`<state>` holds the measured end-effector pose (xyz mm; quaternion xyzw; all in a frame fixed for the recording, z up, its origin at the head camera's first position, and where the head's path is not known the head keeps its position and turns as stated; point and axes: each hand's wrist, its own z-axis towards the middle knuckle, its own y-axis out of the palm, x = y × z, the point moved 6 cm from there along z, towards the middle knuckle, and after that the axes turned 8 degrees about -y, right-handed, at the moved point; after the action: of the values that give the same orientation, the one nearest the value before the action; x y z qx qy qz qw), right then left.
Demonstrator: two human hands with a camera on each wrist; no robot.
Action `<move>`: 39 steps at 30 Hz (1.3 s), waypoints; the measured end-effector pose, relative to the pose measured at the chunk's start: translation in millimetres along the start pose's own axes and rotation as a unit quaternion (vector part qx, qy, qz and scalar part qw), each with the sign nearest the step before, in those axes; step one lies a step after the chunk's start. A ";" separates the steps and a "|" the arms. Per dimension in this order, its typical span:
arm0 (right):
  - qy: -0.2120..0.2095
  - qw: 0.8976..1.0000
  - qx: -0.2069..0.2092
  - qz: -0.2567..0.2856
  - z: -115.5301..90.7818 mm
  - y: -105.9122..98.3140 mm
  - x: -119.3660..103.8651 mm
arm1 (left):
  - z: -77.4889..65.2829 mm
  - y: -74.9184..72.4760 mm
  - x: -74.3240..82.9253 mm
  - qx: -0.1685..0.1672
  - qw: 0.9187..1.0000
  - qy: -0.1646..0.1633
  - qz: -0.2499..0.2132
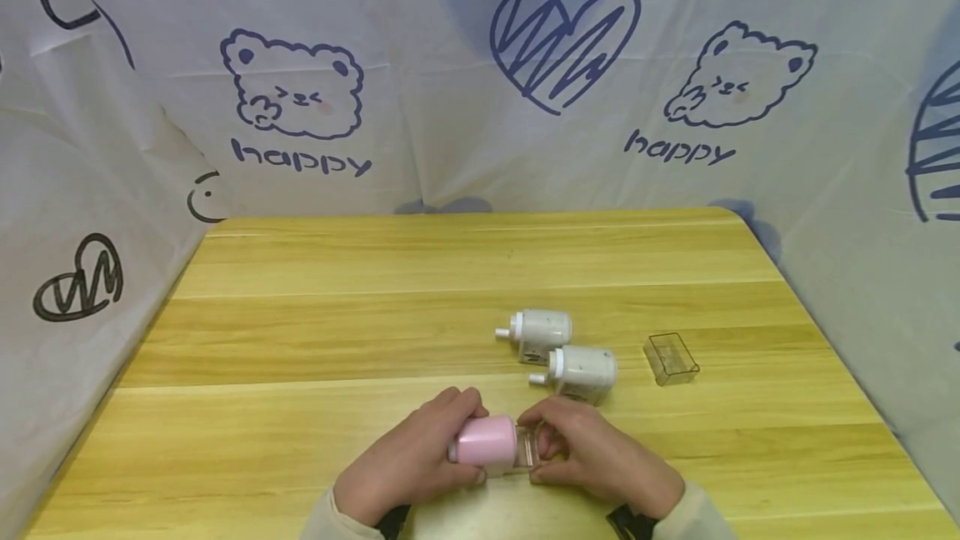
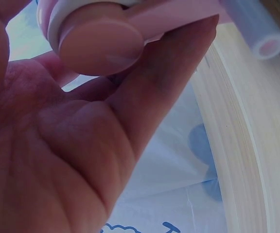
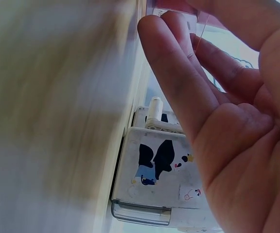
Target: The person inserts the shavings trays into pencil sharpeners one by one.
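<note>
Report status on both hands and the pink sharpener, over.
Left hand grips pink sharpener. Right hand pinches clear tray at the sharpener's end. Two white sharpeners close beyond right hand, apparently not blocking.

pink dev [image 1: 487, 442] | wht dev [image 3: 159, 194], blk/blue decals [image 3: 164, 154] | yel woodgrain tbl [image 1: 300, 340]

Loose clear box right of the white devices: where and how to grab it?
I'd pinch the clear box by two opposite walls near the rim, coming from above and the right in the head view. It looks open-topped and thin-walled, and the front white device sits to its left, making that side tighter. The right hand is closer.
</note>
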<state>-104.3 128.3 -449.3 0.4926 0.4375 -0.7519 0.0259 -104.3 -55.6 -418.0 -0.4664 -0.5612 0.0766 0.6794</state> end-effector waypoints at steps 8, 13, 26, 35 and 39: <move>-0.009 1.000 0.003 -0.002 1.0 1.2 -1.2 | -0.2 0.3 0.1 -0.002 1.000 -0.004 0.001; -0.006 1.000 0.003 -0.002 1.1 1.3 -1.4 | -0.2 0.0 0.3 -0.001 1.000 -0.003 0.003; 0.001 1.000 -0.001 0.000 0.6 1.2 -1.9 | -0.8 -0.1 0.9 0.002 1.000 0.006 0.004; -0.011 1.000 0.005 -0.003 1.3 1.6 -2.5 | -0.2 0.5 2.1 0.003 1.000 0.015 0.005; -0.014 1.000 0.006 -0.001 1.3 2.0 -2.5 | 0.3 0.8 3.4 0.006 1.000 0.022 0.006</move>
<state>-103.0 125.1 -448.5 0.4814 0.4334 -0.7613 0.0288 -103.0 -52.8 -416.2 -0.4668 -0.5430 0.0739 0.6941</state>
